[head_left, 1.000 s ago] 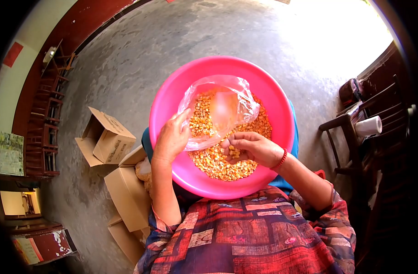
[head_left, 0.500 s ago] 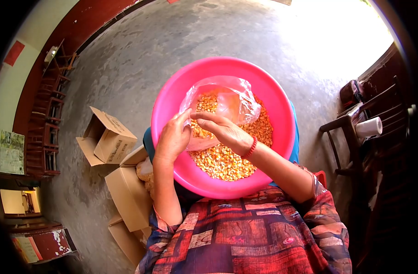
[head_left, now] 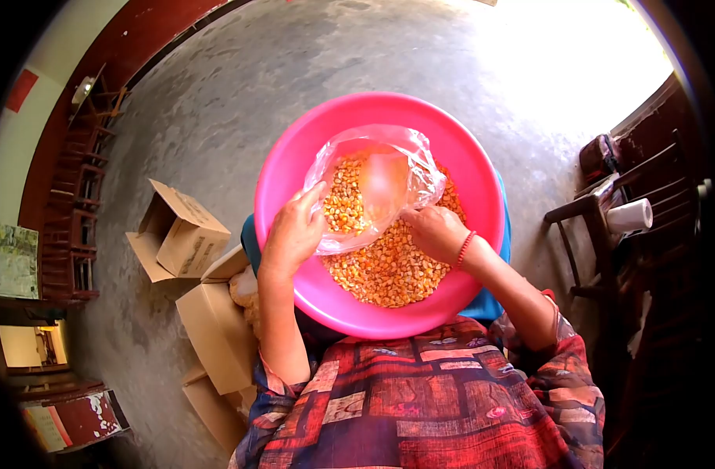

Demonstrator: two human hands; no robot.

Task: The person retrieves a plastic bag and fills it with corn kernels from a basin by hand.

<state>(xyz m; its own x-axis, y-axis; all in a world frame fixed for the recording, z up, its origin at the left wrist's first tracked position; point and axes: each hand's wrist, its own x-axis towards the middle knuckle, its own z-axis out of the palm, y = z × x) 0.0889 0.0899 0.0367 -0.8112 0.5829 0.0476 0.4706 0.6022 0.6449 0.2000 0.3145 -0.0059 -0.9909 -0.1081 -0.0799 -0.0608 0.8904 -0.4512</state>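
A pink basin (head_left: pixel 482 270) rests on my lap, with loose yellow corn kernels (head_left: pixel 389 273) in its bottom. Inside it is a clear plastic bag (head_left: pixel 424 148), its mouth spread wide, with kernels visible in it. My left hand (head_left: pixel 296 233) grips the bag's left edge between thumb and fingers. On the other side, my right hand (head_left: pixel 437 234), with a red beaded bracelet at the wrist, has its fingers closed at the bag's lower right edge, just above the kernels. Its fingertips are partly hidden.
Open cardboard boxes (head_left: pixel 217 336) stand on the concrete floor (head_left: pixel 193 125) to my left, one with a tan bundle beside it. A wooden chair (head_left: pixel 584 215) at right carries a white paper roll (head_left: pixel 629 216). Several stacked wooden chairs (head_left: pixel 72 203) line the left wall.
My right hand has moved right and down from over the bag to its lower right edge. The bag's mouth is wider open, showing more kernels. My left hand stays at the left edge.
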